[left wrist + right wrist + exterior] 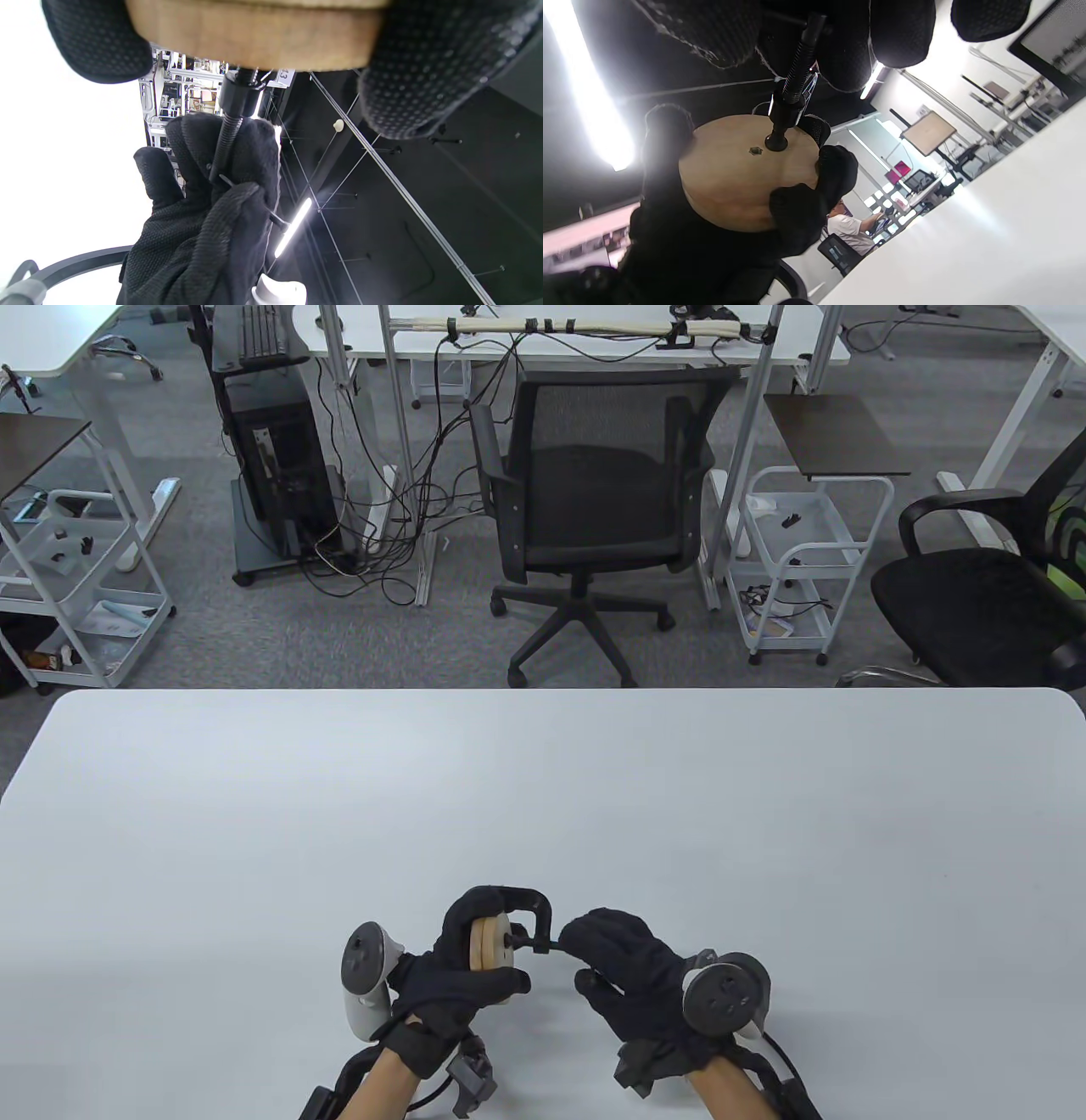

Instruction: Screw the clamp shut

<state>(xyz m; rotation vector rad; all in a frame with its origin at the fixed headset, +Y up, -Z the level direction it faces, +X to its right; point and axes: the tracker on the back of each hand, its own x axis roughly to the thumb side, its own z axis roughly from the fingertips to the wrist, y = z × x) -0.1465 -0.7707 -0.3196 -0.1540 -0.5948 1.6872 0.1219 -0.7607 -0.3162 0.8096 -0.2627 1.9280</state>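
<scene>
A black C-clamp (528, 904) sits around two stacked round wooden discs (489, 942), held just above the table near its front edge. My left hand (462, 963) grips the discs with fingers and thumb around their rim; they also show in the left wrist view (254, 36) and the right wrist view (742, 173). My right hand (624, 963) pinches the handle end of the clamp's threaded screw (225, 142). The screw's tip (776, 142) touches the disc face. The screw (797, 70) runs up into my right fingers (848, 51).
The white table (543, 797) stretches away from the hands. Beyond its far edge stand a black office chair (594, 500), white wire carts (793, 560) and a second chair (993, 594) at the right.
</scene>
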